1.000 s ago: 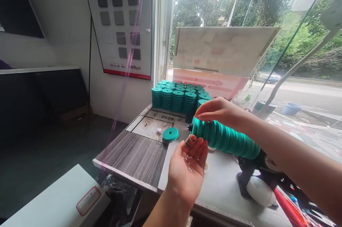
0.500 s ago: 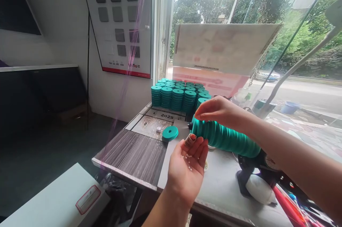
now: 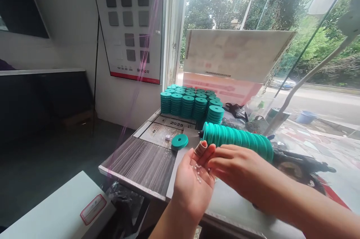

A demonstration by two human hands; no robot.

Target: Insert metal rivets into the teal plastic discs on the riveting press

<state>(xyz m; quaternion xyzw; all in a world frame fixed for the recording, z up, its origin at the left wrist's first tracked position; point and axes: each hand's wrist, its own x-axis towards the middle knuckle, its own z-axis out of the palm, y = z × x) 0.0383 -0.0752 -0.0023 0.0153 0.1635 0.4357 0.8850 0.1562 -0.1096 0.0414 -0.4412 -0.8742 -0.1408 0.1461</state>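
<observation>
My left hand (image 3: 194, 190) lies palm up and cupped, with several tiny white beads or bead-headed pins (image 3: 198, 173) in it. One of its fingers wears a tan wrap (image 3: 200, 149). My right hand (image 3: 239, 168) is pinched at the left fingers, over the edge of the palm; whatever its fingertips hold, if anything, is too small to see. Just beyond both hands, a row of green foam spools (image 3: 236, 138) sits on a dark horizontal rod of a stand. A loose green spool (image 3: 180, 141) rests on the table to the left.
Stacks of green spools (image 3: 182, 104) stand at the table's back by the window. A small pale block (image 3: 167, 138) lies near the loose spool. A white box (image 3: 62, 209) is at lower left. Thin purple threads (image 3: 135, 96) hang down on the left. A grey lamp arm (image 3: 303, 78) rises at right.
My right hand has come down from the near end of the spool row to my left palm. My left hand stays cupped in about the same place.
</observation>
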